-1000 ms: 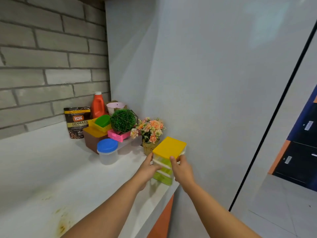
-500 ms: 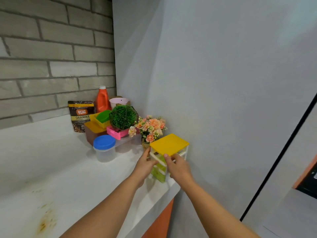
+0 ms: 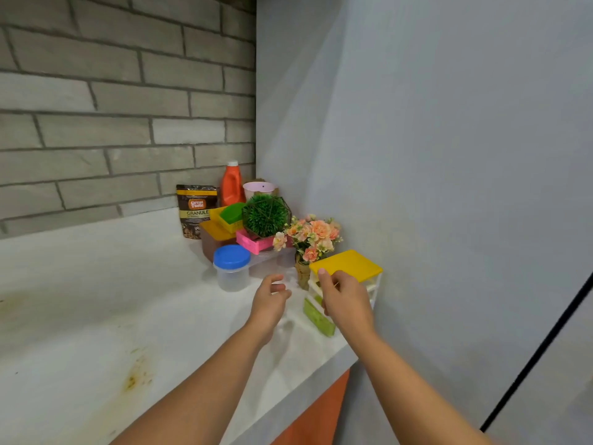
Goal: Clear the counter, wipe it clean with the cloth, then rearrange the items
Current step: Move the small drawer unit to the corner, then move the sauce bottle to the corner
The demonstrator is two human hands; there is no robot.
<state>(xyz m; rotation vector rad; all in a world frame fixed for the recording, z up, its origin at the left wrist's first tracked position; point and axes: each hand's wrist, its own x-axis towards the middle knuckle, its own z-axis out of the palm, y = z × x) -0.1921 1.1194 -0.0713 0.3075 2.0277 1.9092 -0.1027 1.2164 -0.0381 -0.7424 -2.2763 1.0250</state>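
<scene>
Two bare hands reach over the white tabletop (image 3: 96, 300) toward its right end, where it meets a grey wall (image 3: 417, 155). Our left hand (image 3: 269, 303) hovers just left of the small drawer unit (image 3: 349, 264); its fingers are loosely curled and it holds nothing. Our right hand (image 3: 346, 300) is up against the front of that unit, with the thumb at the front edge of the yellow top. Its fingers are hidden behind the hand, so we cannot tell whether it grips the unit or only touches it. The drawer unit stands upright at the tabletop's front right corner, close to the grey wall, with a green drawer (image 3: 316, 317) showing low on its front.

Just behind it we see peach flowers (image 3: 313, 234) in a small pot. Left of the flowers sits a clear jar (image 3: 231, 266) with a blue lid, apart from our left hand. Behind the jar, things are piled in the corner: a pink box (image 3: 253, 244) with a round green plant (image 3: 265, 215) on it, a yellow box (image 3: 231, 216) holding something green, a brown box (image 3: 213, 239) with a yellow lid, a dark coffee pouch (image 3: 195, 210), an orange bottle (image 3: 231, 186) and a pink cup (image 3: 259, 188), all near the brick wall (image 3: 112, 107). Yellow-brown stains (image 3: 134, 377) mark the tabletop nearer to us, and an orange panel (image 3: 321, 419) shows below its edge.
</scene>
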